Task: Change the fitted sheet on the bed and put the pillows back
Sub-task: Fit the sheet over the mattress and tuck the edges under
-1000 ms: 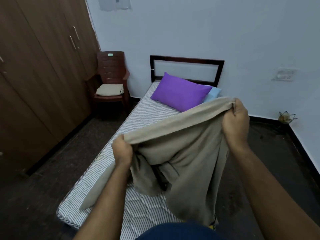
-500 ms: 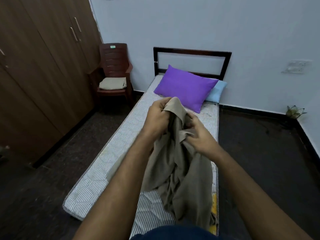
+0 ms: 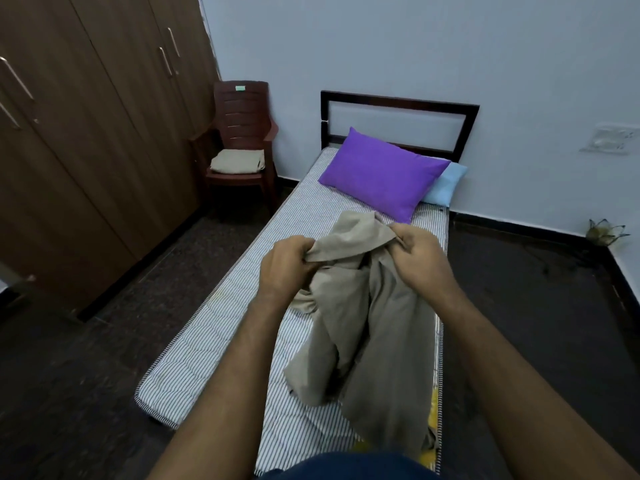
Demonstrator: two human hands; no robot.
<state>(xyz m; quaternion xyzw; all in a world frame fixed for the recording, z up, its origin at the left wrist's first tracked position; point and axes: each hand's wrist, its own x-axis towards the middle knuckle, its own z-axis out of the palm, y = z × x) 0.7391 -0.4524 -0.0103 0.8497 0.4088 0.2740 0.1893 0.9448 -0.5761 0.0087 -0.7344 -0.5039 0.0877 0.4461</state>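
I stand at the foot of a narrow bed whose striped mattress (image 3: pixel 221 341) lies bare. A beige sheet (image 3: pixel 367 327) hangs bunched over the mattress. My left hand (image 3: pixel 285 268) grips its upper edge on the left, and my right hand (image 3: pixel 419 258) pinches the same edge on the right, a short gap apart. A purple pillow (image 3: pixel 379 173) leans at the head of the bed, partly covering a light blue pillow (image 3: pixel 446 185). A dark headboard (image 3: pixel 398 105) stands behind them.
A brown plastic chair (image 3: pixel 242 133) with a folded beige cloth (image 3: pixel 237 161) on its seat stands left of the bed's head. A wooden wardrobe (image 3: pixel 86 133) lines the left wall. Dark floor runs along both sides of the bed. A small ornament (image 3: pixel 604 230) sits by the right wall.
My hands first came together from a wide spread, bunching the sheet, and now have drawn slightly apart again along its edge. The view has tilted down a little.
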